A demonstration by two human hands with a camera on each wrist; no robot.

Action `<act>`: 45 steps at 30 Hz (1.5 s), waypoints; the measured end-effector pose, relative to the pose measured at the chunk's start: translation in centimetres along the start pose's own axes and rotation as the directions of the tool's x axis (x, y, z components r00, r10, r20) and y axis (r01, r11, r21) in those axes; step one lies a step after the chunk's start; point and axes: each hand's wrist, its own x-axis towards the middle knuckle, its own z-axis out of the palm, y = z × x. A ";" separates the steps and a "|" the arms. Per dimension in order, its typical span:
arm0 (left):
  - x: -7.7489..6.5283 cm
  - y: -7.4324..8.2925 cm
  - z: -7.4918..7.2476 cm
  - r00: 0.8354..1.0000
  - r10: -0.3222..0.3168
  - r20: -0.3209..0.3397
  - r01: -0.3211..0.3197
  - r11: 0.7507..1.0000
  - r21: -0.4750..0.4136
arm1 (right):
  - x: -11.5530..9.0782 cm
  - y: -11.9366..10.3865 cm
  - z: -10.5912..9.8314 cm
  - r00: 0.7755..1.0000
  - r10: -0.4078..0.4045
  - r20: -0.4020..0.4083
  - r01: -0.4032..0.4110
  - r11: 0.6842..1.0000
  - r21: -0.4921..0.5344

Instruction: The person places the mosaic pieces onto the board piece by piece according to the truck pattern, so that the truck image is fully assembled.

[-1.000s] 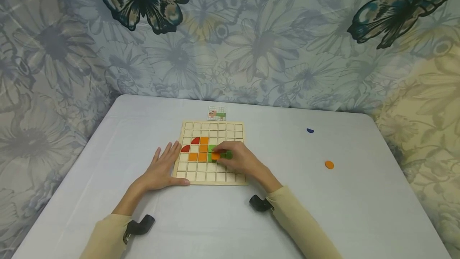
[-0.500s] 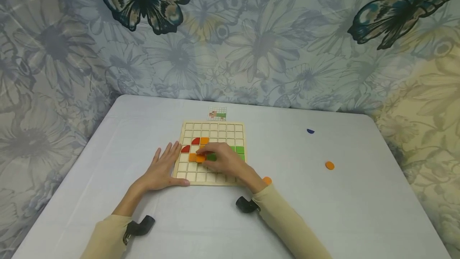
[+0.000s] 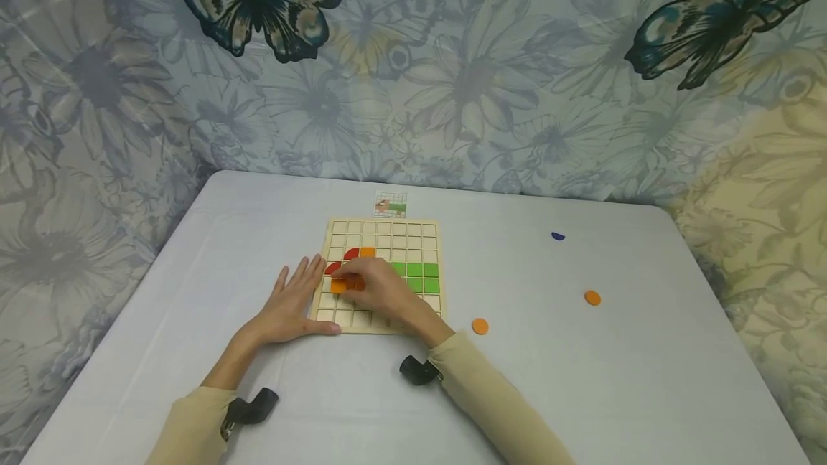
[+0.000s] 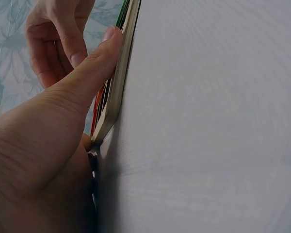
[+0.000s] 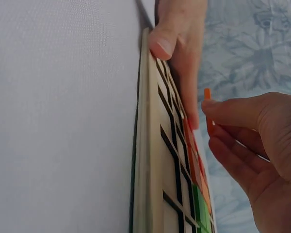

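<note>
A pale wooden grid board (image 3: pixel 407 229) lies on the white table. My left hand (image 3: pixel 292 307) rests along its left edge with fingers straight, the thumb on the front left corner. Between thumb and fingers my right hand (image 3: pixel 384 293) pinches an orange square tile (image 3: pixel 338 285). In the right wrist view, that orange tile (image 5: pixel 207 93) is held apart from the board surface. Two red quarter-round tiles (image 3: pixel 333 268) sit at the board's left. An orange square (image 3: pixel 367 252) is beyond the right hand, and several green squares (image 3: pixel 415 277) fill cells at the right. The hand hides some middle cells.
A small pattern card (image 3: pixel 390 204) lies just behind the board. One orange disc (image 3: pixel 480 326) is right of the board's front corner, another orange disc (image 3: pixel 592 298) farther right. A blue half-round piece (image 3: pixel 558 236) lies at the back right of the white table (image 3: pixel 646 379).
My right hand has moved left across the board with the orange tile, uncovering the green squares and the nearer orange disc. The left hand has stayed in place.
</note>
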 end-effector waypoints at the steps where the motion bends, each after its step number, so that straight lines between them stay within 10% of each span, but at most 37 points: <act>1: 0.0 0.0 0.0 1.000 0.001 -0.001 -0.001 1.000 0.000 | 0.1 -0.1 0.2 1.000 0.002 0.001 -0.002 1.000 0.002; 23: -0.2 0.1 -0.1 1.000 0.015 -0.019 -0.015 1.000 0.011 | 1.8 -0.3 2.2 0.997 0.022 -0.068 -0.034 0.984 -0.173; 45: 0.0 -0.1 0.0 1.000 0.000 -0.014 0.001 1.000 0.008 | 1.1 0.4 -0.4 0.995 -0.013 -0.098 0.009 0.999 -0.047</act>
